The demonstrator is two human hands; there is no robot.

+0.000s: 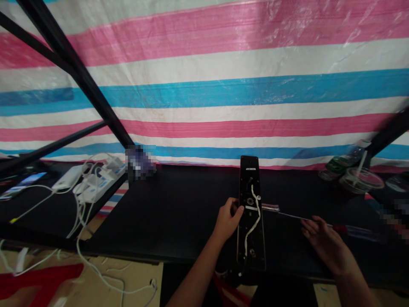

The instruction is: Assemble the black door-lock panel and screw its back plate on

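A long black panel [250,230], like a door-lock housing, stands with its inner side facing me. A white cable [256,217] runs down it, with a small plug at its lower end. My left hand [227,219] grips the panel's left edge, thumb on the face and fingers behind. To the right, my right hand [324,243] has its fingers stretched out over a screwdriver [347,230] with a thin metal shaft and a red and clear handle. Whether the hand touches it, I cannot tell. A clear pinkish piece [271,207] lies between panel and shaft tip.
White power strips [99,183] and tangled cables are at the left, with a lit phone [22,186] beyond. A lidded cup [359,181] with a straw and a plastic bottle [347,160] stand at the back right. A striped tarp [198,96] hangs behind the black table [172,213].
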